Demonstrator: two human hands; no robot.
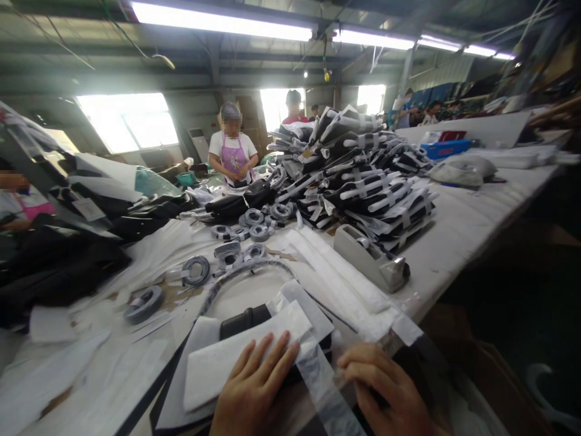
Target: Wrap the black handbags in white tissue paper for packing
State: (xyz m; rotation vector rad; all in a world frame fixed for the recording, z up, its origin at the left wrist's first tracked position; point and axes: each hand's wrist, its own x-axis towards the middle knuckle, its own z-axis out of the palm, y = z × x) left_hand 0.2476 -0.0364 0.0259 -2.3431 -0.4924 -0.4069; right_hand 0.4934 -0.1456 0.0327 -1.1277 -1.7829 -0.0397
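Note:
My left hand (261,384) lies flat with fingers spread on a white foam sheet (240,354), pressing it onto a black bag (245,321). An arched handle in clear wrapping (245,266) rises behind the bag. A translucent strip (324,381), looking like wide tape or film, runs from the sheet toward the table's front edge between my hands. My right hand (385,387) is to the right of that strip, its fingers curled in. What those fingers pinch, if anything, is hidden.
A grey tape dispenser (370,257) stands beside long white foam strips (340,272). Several wrapped coils (196,270) lie ahead. Behind them is a high stack of packed bags (372,175). Dark bags (63,260) pile up at left. A co-worker in a purple apron (233,158) stands across the table.

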